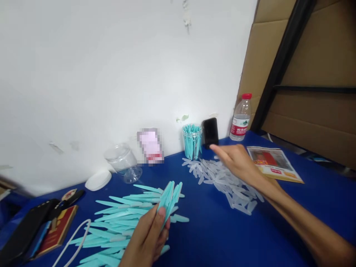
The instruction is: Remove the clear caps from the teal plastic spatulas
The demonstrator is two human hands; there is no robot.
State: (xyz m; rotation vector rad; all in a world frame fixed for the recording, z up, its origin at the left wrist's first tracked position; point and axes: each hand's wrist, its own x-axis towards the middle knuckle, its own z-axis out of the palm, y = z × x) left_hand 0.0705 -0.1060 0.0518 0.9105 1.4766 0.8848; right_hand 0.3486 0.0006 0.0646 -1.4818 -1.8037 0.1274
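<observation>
My left hand is closed round a small bundle of turquoise eyebrow razors, their ends pointing up and away from me. Below and beside it, many more turquoise razors lie in a loose heap on the blue tabletop. My right hand hovers at the far edge of a pile of translucent plastic caps. One of its fingers stretches toward a black phone-like object; the other fingers are mostly hidden, and nothing shows in its grip. Left of that object stands a clear jar packed with upright turquoise razors.
An open clear jar leans against the wall near a white lid. A red-capped water bottle and a printed leaflet are at the right. A black case, a red box and a white cable lie left.
</observation>
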